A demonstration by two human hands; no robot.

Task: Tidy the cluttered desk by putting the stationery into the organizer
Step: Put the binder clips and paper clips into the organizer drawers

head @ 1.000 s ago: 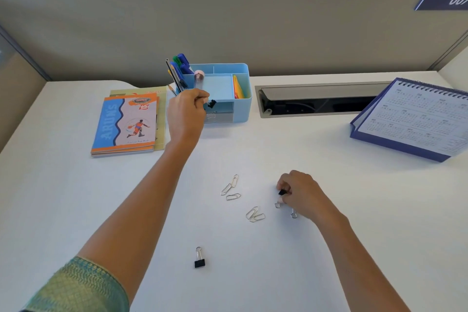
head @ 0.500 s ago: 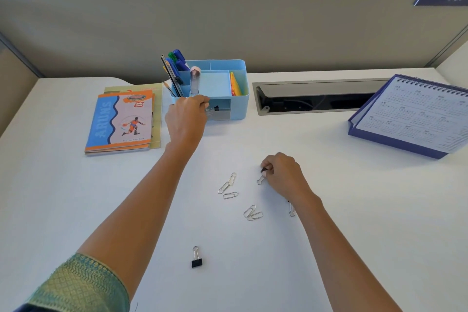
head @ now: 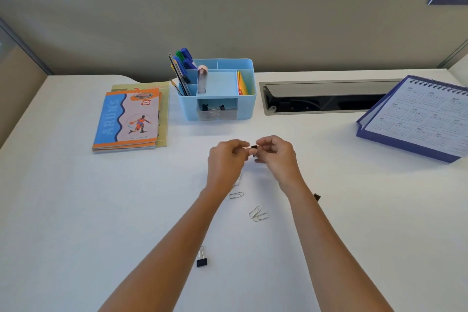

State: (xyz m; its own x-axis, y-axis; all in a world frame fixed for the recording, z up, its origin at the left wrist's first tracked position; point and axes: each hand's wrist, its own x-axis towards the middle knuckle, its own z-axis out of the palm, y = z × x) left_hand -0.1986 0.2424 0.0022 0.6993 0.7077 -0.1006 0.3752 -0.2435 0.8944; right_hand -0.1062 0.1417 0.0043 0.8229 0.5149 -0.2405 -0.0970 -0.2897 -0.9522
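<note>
A light blue organizer [head: 247,109] stands at the back of the desk with pens, sticky notes and a front drawer that holds binder clips. In front of it my left hand [head: 225,159] and my right hand [head: 277,156] meet above the desk. Both pinch a small black binder clip [head: 254,147] between their fingertips. Silver paper clips [head: 258,214] lie on the desk below my hands, one partly hidden under my left wrist. Another black binder clip [head: 201,259] lies near the front, and a third one [head: 316,196] peeks out beside my right forearm.
A stack of notebooks [head: 129,119] lies left of the organizer. A recessed cable tray [head: 326,97] opens to its right, and a blue desk calendar [head: 420,119] stands at the far right. A grey partition wall closes off the back.
My left hand has come back from the organizer's drawer to the middle of the desk. My right hand lifted a binder clip from the desk and brought it to meet the left hand.
</note>
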